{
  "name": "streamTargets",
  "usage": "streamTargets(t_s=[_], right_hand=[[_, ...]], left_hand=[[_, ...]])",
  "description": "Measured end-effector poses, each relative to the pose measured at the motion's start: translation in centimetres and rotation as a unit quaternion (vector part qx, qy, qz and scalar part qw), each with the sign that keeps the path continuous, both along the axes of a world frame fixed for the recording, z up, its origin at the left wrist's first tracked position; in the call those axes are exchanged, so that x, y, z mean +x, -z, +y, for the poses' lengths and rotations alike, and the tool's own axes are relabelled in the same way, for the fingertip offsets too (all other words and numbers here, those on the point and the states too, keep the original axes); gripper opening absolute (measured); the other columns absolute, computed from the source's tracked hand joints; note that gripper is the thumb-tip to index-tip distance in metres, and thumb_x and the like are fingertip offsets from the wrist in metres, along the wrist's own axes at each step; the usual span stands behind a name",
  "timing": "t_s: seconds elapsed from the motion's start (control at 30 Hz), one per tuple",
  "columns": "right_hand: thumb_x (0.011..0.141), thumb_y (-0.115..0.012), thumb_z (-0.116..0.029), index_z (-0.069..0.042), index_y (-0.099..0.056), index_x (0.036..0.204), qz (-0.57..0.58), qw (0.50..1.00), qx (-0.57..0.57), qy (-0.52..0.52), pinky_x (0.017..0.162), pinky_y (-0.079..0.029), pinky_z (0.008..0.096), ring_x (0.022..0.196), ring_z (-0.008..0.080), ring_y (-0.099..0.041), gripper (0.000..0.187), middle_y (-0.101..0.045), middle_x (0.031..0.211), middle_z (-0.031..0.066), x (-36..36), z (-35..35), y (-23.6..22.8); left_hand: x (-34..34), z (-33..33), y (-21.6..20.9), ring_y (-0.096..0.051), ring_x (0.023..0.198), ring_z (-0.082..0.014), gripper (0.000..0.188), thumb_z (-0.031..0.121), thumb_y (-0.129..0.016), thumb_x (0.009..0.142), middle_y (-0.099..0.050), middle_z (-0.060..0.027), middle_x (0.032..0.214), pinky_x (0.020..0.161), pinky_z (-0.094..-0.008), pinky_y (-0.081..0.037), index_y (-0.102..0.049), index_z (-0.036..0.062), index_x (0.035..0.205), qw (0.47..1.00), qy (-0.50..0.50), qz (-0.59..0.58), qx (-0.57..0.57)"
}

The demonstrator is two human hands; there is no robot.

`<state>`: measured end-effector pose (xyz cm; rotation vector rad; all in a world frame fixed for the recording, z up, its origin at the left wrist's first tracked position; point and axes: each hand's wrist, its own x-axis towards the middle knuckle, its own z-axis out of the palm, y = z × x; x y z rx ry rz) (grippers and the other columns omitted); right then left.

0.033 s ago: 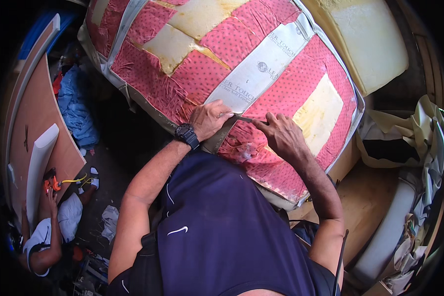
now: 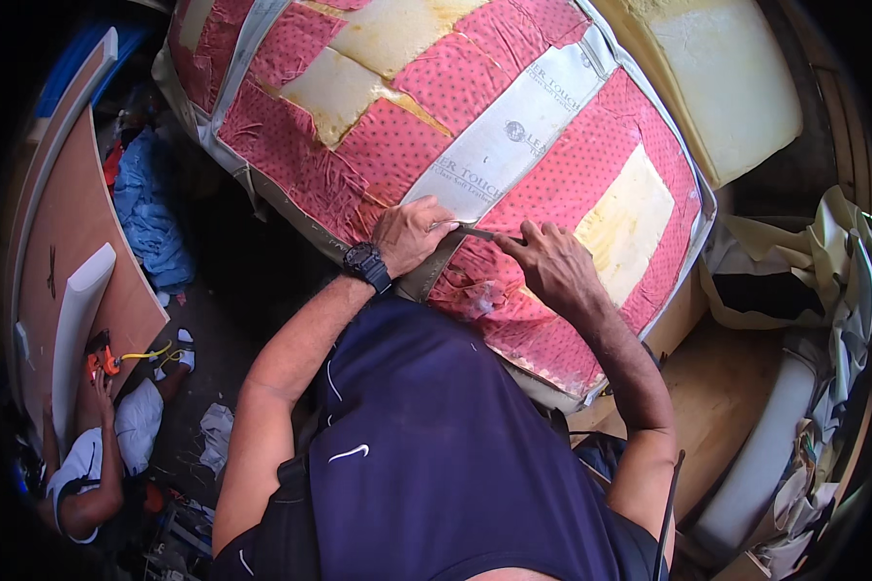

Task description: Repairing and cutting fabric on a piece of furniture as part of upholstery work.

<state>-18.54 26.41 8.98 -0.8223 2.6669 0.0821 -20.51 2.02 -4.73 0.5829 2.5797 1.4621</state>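
Observation:
A bulky cushion [image 2: 436, 82], covered in pink dotted cloth with yellowed foam patches, lies in front of me. Across it runs a pale printed strip of upholstery material [image 2: 518, 131]. My left hand [image 2: 412, 237], a black watch on its wrist, is closed on the near end of this strip. From the right, my right hand [image 2: 557, 266] grips a slim dark metal tool [image 2: 480, 232]. Its tip meets the strip beside my left fingertips; its exact kind cannot be made out. The cushion's near edge rests close against my body.
At left, another person [image 2: 97, 465] has a hand by an orange tool [image 2: 107, 360] on a brown panel [image 2: 102, 223]. Blue cloth [image 2: 150, 208] lies beyond. On the right are a yellowish foam block [image 2: 731, 87], loose beige upholstery material [image 2: 794, 261] and a grey padded piece [image 2: 761, 455].

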Motion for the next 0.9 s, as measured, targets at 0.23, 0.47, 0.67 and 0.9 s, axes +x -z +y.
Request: streamTargets(t_s=[0.23, 0.47, 0.67, 0.9], right_hand=[[0.097, -0.055, -0.013, -0.023, -0.069, 0.131, 0.016, 1.000, -0.017, -0.008, 0.073, -0.054, 0.0468, 0.085, 0.0308, -0.065, 0.038, -0.062, 0.099, 0.0120, -0.4, 0.0, 0.5], [0.091, -0.056, -0.008, -0.020, -0.072, 0.127, -0.020, 0.999, 0.002, 0.041, 0.073, -0.055, 0.0482, 0.081, 0.0334, -0.066, 0.041, -0.062, 0.091, 0.0133, -1.0, 1.2, -2.3], [0.094, -0.056, -0.009, -0.020, -0.070, 0.128, 0.012, 1.000, 0.001, 0.015, 0.068, -0.055, 0.0462, 0.075, 0.0321, -0.066, 0.039, -0.062, 0.092, 0.0136, -0.5, 0.5, -0.7], [0.094, -0.056, -0.008, -0.020, -0.071, 0.128, 0.029, 1.000, -0.004, 0.004, 0.070, -0.056, 0.0455, 0.079, 0.0316, -0.066, 0.038, -0.062, 0.092, 0.0134, -1.1, 0.5, -0.2]], left_hand=[[-0.1, 0.0, 0.2, -0.069, 0.078, -0.0352, 0.016, 0.023, -0.074, 0.094, -0.066, -0.0117, 0.086, 0.067, -0.0446, -0.054, -0.077, 0.0073, 0.096, 1.000, -0.007, 0.008, 0.003], [-0.5, 0.0, -0.3, -0.069, 0.078, -0.0342, 0.017, 0.025, -0.073, 0.095, -0.066, -0.0103, 0.085, 0.067, -0.0439, -0.054, -0.077, 0.0080, 0.096, 0.999, -0.047, 0.000, 0.005], [-0.5, 0.2, -0.5, -0.068, 0.077, -0.0328, 0.018, 0.026, -0.072, 0.096, -0.066, -0.0096, 0.086, 0.067, -0.0432, -0.053, -0.077, 0.0078, 0.096, 0.999, -0.051, 0.006, 0.001], [-0.3, 0.2, -0.6, -0.068, 0.076, -0.0323, 0.017, 0.025, -0.073, 0.095, -0.066, -0.0088, 0.086, 0.067, -0.0429, -0.053, -0.077, 0.0085, 0.095, 0.999, -0.052, 0.015, 0.002]])
